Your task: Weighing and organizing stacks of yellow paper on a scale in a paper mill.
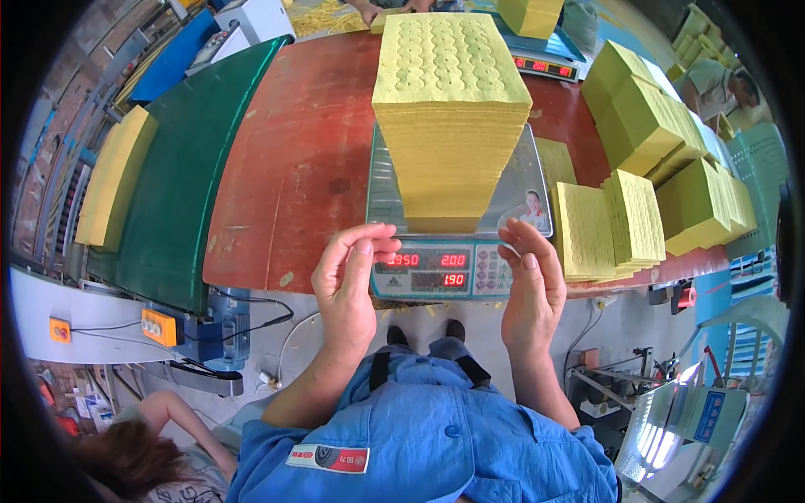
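A tall stack of yellow embossed paper sheets [444,159] stands on the steel pan of a digital scale [520,197]. Its top sheet shows rows of round scalloped shapes. Both my hands hover over the near edge of the scale, apart from the stack. My left hand [346,281] is open, fingers loosely bent, at the left end of the lit red display [432,270]. Beside the keypad, my right hand [534,293] is open too, palm turned inward. Neither hand holds anything.
Shorter yellow stacks [584,230] sit right of the scale, with larger bundles [641,117] behind them. A green conveyor belt [180,168] on the left carries another yellow stack [117,180]. Across the red table [289,159] are a co-worker's hands [366,10] and a second scale [545,67].
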The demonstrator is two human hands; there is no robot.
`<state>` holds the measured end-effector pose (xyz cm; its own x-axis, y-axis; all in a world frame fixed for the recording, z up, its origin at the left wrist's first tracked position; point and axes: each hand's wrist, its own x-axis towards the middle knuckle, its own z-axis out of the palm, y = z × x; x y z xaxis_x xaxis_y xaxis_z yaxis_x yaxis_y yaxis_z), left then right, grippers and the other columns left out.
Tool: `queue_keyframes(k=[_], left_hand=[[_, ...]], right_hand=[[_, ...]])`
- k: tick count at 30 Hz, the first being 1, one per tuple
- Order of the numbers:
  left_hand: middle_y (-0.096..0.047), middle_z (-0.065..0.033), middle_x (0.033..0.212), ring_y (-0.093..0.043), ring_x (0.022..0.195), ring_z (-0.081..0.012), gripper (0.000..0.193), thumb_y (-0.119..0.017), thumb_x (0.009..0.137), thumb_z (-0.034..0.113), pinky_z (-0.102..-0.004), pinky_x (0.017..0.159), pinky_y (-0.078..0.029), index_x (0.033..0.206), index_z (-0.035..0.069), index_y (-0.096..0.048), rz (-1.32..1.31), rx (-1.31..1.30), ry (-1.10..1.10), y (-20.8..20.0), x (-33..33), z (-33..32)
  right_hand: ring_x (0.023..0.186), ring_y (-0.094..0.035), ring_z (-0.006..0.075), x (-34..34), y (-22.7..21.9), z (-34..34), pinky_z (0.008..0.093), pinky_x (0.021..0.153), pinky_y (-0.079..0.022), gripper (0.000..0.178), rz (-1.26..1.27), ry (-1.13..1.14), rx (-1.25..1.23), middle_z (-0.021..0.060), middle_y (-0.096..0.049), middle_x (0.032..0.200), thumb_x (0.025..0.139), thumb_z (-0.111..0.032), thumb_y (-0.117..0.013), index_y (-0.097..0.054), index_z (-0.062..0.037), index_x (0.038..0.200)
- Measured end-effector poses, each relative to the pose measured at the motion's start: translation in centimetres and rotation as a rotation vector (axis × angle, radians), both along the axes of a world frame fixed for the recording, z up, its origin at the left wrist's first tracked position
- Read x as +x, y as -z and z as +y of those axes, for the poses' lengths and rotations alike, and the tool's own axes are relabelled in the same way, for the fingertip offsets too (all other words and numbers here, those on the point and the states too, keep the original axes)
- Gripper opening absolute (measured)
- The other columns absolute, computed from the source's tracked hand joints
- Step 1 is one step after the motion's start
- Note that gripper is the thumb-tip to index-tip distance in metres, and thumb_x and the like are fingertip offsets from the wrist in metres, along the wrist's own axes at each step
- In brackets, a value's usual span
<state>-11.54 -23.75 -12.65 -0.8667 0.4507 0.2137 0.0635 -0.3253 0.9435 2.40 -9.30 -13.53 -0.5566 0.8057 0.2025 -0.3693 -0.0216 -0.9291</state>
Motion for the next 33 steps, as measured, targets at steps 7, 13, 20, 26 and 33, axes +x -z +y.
queue_keyframes(k=[7, 13, 20, 26, 33], left_hand=[[-0.069, -0.0125, 0.106, -0.067, 0.091, -0.0175, 0.02, -0.051, 0.102, 0.009, -0.0299, 0.082, -0.053, 0.108, -0.003, -0.066, 0.024, -0.008, 0.012, -0.1, 0.4, -0.2], [-0.069, -0.0151, 0.106, -0.068, 0.091, -0.019, 0.02, -0.049, 0.101, 0.008, -0.0307, 0.081, -0.053, 0.109, -0.003, -0.064, 0.079, -0.028, -0.002, -1.3, 0.5, 0.5], [-0.066, -0.0102, 0.107, -0.064, 0.097, -0.0146, 0.016, -0.055, 0.098, -0.002, -0.0269, 0.088, -0.05, 0.111, -0.004, -0.064, 0.56, 0.017, -0.07, -6.2, -3.1, 2.6], [-0.068, -0.0166, 0.11, -0.066, 0.098, -0.0256, 0.021, -0.069, 0.083, -0.005, -0.0323, 0.084, -0.053, 0.104, -0.003, -0.068, 0.945, -0.049, -0.145, -10.5, -5.1, 4.5], [-0.067, -0.0133, 0.118, -0.064, 0.108, -0.0253, 0.033, -0.075, 0.077, -0.003, -0.0343, 0.092, -0.051, 0.109, 0.0, -0.068, 1.105, -0.203, -0.058, -12.5, -6.7, 6.8]], right_hand=[[0.123, -0.056, 0.021, 0.4, 0.1, -0.3, 0.0355, 0.103, -0.043, 0.033, 0.012, -0.016, -0.006, 0.0119, -0.06, 0.13, 0.102, -0.012, -0.05, -0.057, 0.0018, 0.131], [0.122, -0.056, 0.0221, 0.6, 0.1, -0.2, 0.0363, 0.102, -0.044, 0.035, 0.012, -0.014, 0.002, 0.0133, -0.06, 0.131, 0.102, -0.016, -0.05, -0.057, 0.002, 0.131], [0.121, -0.057, 0.0208, 0.3, -0.8, 0.6, 0.0347, 0.102, -0.044, 0.033, 0.043, -0.034, -0.004, 0.0121, -0.061, 0.129, 0.101, -0.011, -0.05, -0.058, 0.0038, 0.13], [0.119, -0.058, 0.0212, 0.2, -1.6, 0.7, 0.035, 0.102, -0.044, 0.034, 0.066, -0.062, 0.003, 0.0125, -0.062, 0.127, 0.1, -0.01, -0.051, -0.057, 0.0054, 0.129], [0.117, -0.059, 0.0228, 0.1, -2.1, 1.2, 0.0365, 0.101, -0.046, 0.032, 0.089, -0.1, 0.017, 0.0141, -0.062, 0.127, 0.1, -0.009, -0.051, -0.058, 0.0055, 0.128]])
